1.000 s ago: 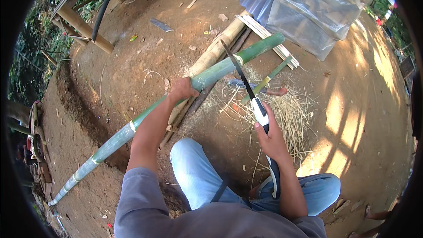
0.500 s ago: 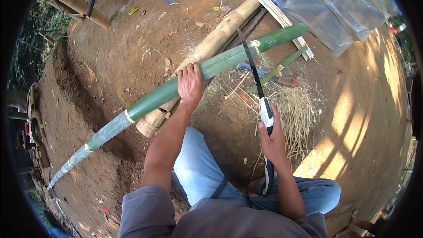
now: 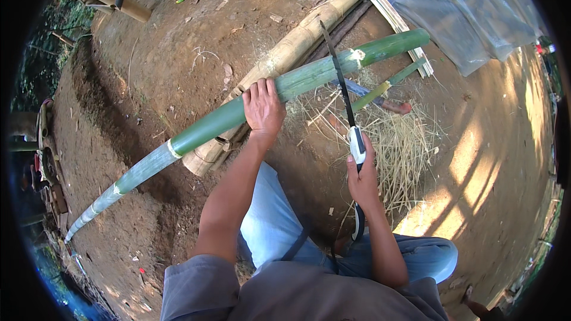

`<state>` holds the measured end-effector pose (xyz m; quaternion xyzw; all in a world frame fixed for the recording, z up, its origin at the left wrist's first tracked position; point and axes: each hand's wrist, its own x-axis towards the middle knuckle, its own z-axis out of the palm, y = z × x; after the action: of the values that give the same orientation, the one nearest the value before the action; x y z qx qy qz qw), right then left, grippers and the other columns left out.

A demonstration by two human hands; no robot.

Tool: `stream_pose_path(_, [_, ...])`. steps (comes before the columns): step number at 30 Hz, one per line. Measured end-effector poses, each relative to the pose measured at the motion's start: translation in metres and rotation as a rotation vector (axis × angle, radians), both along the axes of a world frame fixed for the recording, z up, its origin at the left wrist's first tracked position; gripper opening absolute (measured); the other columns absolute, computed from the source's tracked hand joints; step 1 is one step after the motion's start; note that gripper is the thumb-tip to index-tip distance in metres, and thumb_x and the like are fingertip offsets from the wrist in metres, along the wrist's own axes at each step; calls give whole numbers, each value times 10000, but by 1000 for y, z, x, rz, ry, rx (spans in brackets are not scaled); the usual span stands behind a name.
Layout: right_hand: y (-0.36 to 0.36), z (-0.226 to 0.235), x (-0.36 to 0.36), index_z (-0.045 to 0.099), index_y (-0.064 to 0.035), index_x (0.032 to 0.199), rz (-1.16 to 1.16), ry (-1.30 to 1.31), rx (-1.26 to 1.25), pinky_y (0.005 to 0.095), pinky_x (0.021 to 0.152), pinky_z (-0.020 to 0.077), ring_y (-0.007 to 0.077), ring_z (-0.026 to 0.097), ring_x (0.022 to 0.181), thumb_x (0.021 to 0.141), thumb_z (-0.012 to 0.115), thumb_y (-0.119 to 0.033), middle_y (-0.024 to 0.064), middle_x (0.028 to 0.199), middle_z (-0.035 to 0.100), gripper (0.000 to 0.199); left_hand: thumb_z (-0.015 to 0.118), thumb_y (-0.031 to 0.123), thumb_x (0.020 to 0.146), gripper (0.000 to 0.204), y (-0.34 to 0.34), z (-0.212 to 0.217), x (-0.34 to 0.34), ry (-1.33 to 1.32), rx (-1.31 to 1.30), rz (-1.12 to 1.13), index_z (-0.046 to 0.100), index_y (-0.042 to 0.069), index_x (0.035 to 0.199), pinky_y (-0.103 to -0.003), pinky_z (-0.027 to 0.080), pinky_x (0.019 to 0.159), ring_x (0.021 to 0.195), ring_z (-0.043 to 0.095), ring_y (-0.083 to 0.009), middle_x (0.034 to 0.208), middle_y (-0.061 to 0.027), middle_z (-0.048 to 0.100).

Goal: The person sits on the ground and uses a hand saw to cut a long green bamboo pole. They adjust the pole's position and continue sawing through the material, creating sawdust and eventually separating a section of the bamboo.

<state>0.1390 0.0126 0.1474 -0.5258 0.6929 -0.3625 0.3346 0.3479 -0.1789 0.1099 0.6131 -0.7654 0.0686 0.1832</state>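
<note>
A long green bamboo pole (image 3: 205,125) slants from the lower left to the upper right, resting across a dry yellow bamboo log (image 3: 294,44). My left hand (image 3: 264,107) grips the pole from above, fingers wrapped over its far side, near where it crosses the log. In my right hand (image 3: 363,177) is a pruning saw (image 3: 357,144) with a white and black handle, the fingers closed round the grip. Its dark blade lies across the pole just left of a pale node ring, the tip pointing away from me. Whether the teeth have cut in cannot be made out.
Beneath the pole lie a thin green bamboo piece (image 3: 376,93) and a wooden-handled tool (image 3: 395,107). Pale shavings (image 3: 404,160) are heaped beside my right hand. Light split strips (image 3: 389,12) and clear plastic sheeting (image 3: 458,12) lie at the far right. A dirt ledge (image 3: 104,89) runs along the left.
The saw has shifted left along the pole, away from the node ring, and its tip reaches farther past the pole. My left hand keeps its grip; the whole view has shifted slightly.
</note>
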Motion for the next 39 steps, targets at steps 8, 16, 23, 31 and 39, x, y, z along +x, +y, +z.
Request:
stream_pose_path(8, [-16,-20,12,213,-165,1594,-75,4,-67,517,859,519,501,670,1029,1046,507,-206,293,1228,654,623,539,433,901,515,-10,12,3,64,83,-51,568,-3,1175,-469,369,978,1093,525,-337,1097,-181,547])
stream_pose_path(16, [-29,2,33,245,-203,1592,29,-50,-77,530,767,538,491,692,923,1013,572,-187,286,1114,692,665,434,313,1014,376,-10,-1,-10,122,25,97,654,24,1112,-510,382,995,1060,590,-361,1074,-195,650])
stream_pose_path(23, [-36,3,32,208,-206,1600,246,31,-89,574,787,534,522,667,963,1017,558,-171,311,1184,660,681,447,378,1022,427,-11,6,-21,54,37,228,691,37,1099,-521,392,1009,1079,621,-348,1097,-179,686])
stream_pose_path(31, [-29,-18,43,238,-206,1585,248,-73,-102,578,805,532,522,648,1012,996,593,-129,304,1189,657,692,477,379,1017,396,-10,9,-24,40,48,241,690,63,1122,-515,387,1014,1096,607,-330,1111,-143,679])
stream_pose_path(39, [-29,-24,39,248,-188,1587,268,-72,-147,577,823,537,518,648,1028,990,593,-104,307,1210,648,694,456,405,1020,438,-6,3,-21,59,-59,199,684,34,1071,-499,360,1017,1070,599,-327,1055,-161,663])
